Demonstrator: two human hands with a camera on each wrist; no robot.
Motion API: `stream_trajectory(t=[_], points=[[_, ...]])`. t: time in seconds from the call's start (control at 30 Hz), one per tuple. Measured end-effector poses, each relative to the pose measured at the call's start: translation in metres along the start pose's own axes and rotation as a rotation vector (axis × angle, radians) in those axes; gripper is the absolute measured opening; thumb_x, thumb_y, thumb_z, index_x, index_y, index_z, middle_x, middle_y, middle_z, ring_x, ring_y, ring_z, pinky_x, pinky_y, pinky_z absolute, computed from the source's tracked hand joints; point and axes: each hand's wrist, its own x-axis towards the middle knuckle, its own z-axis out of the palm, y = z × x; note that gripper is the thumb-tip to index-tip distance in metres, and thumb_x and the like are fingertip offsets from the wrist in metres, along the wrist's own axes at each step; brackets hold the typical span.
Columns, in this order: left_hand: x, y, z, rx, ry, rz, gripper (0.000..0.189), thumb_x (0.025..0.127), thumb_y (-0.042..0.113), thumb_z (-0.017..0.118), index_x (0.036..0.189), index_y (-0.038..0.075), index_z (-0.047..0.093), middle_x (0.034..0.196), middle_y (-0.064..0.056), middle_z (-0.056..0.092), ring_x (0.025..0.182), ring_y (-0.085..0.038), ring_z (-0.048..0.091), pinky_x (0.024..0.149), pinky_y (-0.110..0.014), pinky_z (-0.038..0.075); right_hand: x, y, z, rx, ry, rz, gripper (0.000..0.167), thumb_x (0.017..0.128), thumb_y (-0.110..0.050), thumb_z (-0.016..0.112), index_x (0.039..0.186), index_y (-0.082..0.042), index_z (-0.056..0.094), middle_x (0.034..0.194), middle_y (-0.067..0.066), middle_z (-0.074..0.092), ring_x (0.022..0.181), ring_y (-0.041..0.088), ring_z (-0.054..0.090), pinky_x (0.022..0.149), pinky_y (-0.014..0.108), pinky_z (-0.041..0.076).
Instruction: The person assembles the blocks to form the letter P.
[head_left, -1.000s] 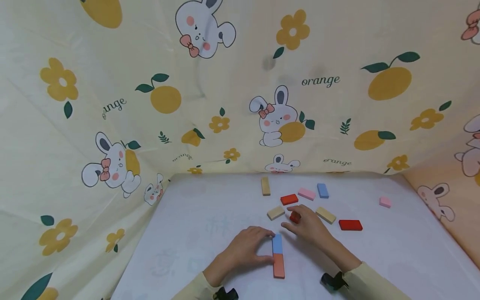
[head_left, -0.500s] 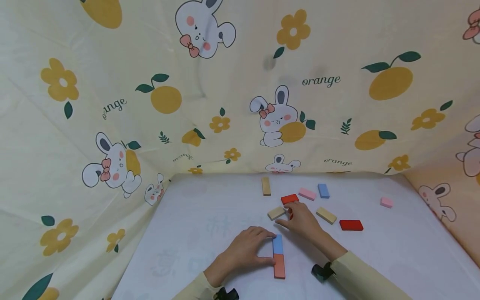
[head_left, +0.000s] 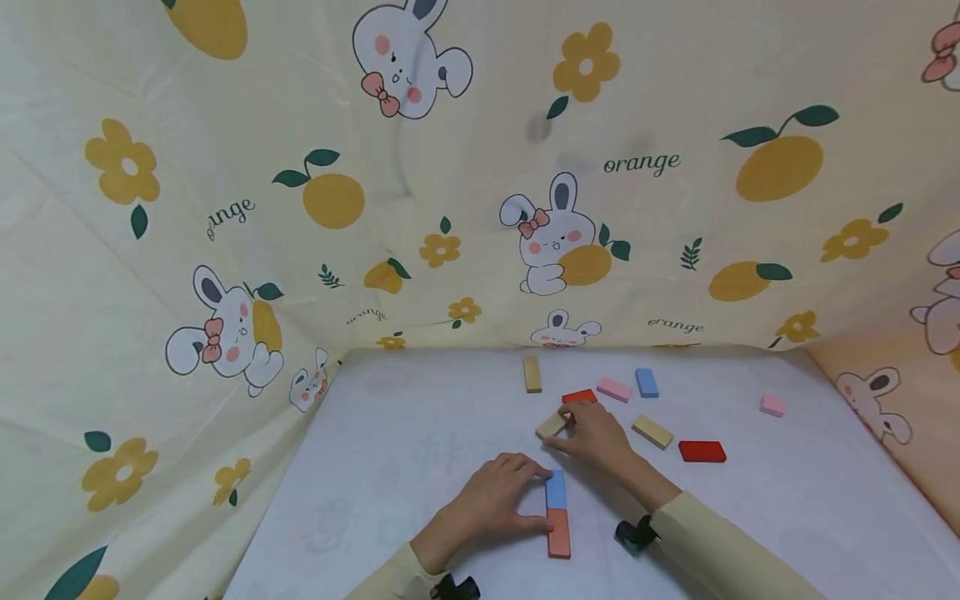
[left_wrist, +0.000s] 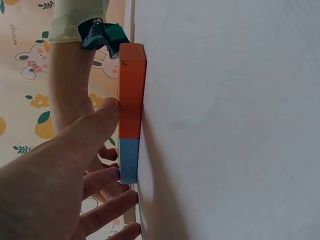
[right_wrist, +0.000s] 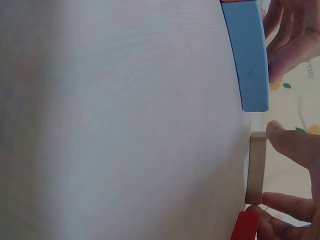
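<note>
An orange block and a blue block lie end to end on the white table. My left hand rests beside them, its thumb against the orange block and its index fingertip at the blue one. In the left wrist view, both touch the same long side of the row. My right hand is at a tan wooden block, thumb at one end and index finger at the other, pinching it. A red block shows close by the other fingers in the right wrist view.
Beyond my right hand lie a red block, a pink block, a blue block and an upright-lying tan block. To its right are another tan block, a red block and a small pink block. A printed curtain hangs behind.
My right hand has shifted left and its fingers have come to the tan block. A small red block seen between its fingers before is now hidden. The left hand stays in place.
</note>
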Motion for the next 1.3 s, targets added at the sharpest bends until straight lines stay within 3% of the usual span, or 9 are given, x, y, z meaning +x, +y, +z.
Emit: stream_trajectory(t=[0.2, 0.43, 0.8, 1.03, 1.3], points=[[0.0, 0.0, 0.0, 0.001, 0.003, 0.003, 0.071, 0.091, 0.073, 0.071, 0.146, 0.029, 0.062, 0.144, 0.007, 0.061, 0.137, -0.015, 0.054, 0.11, -0.039, 0.048, 0.005, 0.004, 0.003, -0.036, -0.003, -0.033, 0.068, 0.08, -0.047, 0.094, 0.131, -0.007, 0.071, 0.105, 0.005, 0.07, 0.093, 0.023, 0.059, 0.085, 0.047, 0.053], [0.0, -0.001, 0.001, -0.009, 0.001, -0.002, 0.071, 0.091, 0.075, 0.071, 0.145, 0.031, 0.062, 0.144, 0.008, 0.06, 0.138, -0.015, 0.053, 0.111, -0.04, 0.048, 0.007, 0.008, 0.001, -0.009, -0.051, -0.035, 0.072, 0.081, -0.041, 0.095, 0.137, -0.005, 0.068, 0.115, 0.008, 0.07, 0.105, 0.027, 0.06, 0.096, 0.051, 0.054], [0.0, -0.001, 0.001, -0.017, -0.011, -0.015, 0.07, 0.091, 0.074, 0.071, 0.146, 0.032, 0.061, 0.144, 0.009, 0.06, 0.138, -0.015, 0.053, 0.112, -0.041, 0.047, 0.012, 0.017, -0.004, -0.028, -0.07, -0.108, 0.065, 0.081, -0.043, 0.095, 0.128, -0.004, 0.073, 0.115, 0.006, 0.071, 0.108, 0.028, 0.061, 0.1, 0.053, 0.052], [0.0, 0.001, -0.001, -0.027, -0.021, -0.024, 0.07, 0.091, 0.074, 0.071, 0.146, 0.032, 0.062, 0.142, 0.009, 0.061, 0.137, -0.015, 0.054, 0.113, -0.042, 0.047, 0.013, 0.034, -0.008, 0.086, -0.118, -0.203, 0.059, 0.082, -0.042, 0.094, 0.127, -0.01, 0.073, 0.118, 0.002, 0.07, 0.109, 0.023, 0.058, 0.104, 0.056, 0.047], [0.0, 0.001, -0.001, -0.017, -0.044, -0.038, 0.07, 0.091, 0.075, 0.069, 0.147, 0.033, 0.061, 0.142, 0.009, 0.061, 0.136, -0.015, 0.053, 0.113, -0.042, 0.048, 0.008, 0.039, -0.015, 0.123, -0.208, -0.252, 0.057, 0.082, -0.045, 0.094, 0.127, -0.017, 0.073, 0.117, -0.003, 0.068, 0.106, 0.021, 0.056, 0.093, 0.046, 0.053]])
